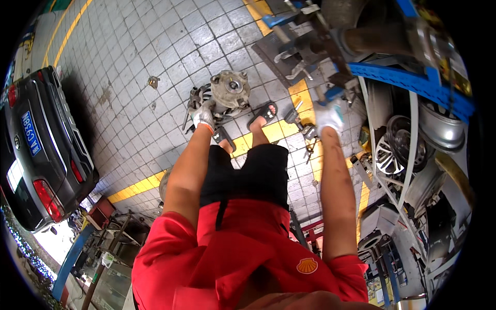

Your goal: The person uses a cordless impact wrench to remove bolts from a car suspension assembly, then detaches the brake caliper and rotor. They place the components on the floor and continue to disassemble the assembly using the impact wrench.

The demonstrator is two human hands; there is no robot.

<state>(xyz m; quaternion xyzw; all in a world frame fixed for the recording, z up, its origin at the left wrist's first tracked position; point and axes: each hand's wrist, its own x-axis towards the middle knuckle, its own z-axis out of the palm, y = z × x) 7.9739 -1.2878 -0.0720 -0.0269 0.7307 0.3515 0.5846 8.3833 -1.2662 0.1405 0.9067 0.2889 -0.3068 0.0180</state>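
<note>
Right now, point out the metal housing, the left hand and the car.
Metal housing (229, 90): head view, on its face beside the hub.
Left hand (203, 114): head view, on its glove.
Car (49, 147): head view, on its rear.

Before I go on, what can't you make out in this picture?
- Left hand, head view: its own back hides the palm, so its grip on the metal part is unclear.
- Right hand, head view: blurred; whether it holds the blue piece can't be told.
- Dark car, head view: partly cut off by the left edge.
</note>
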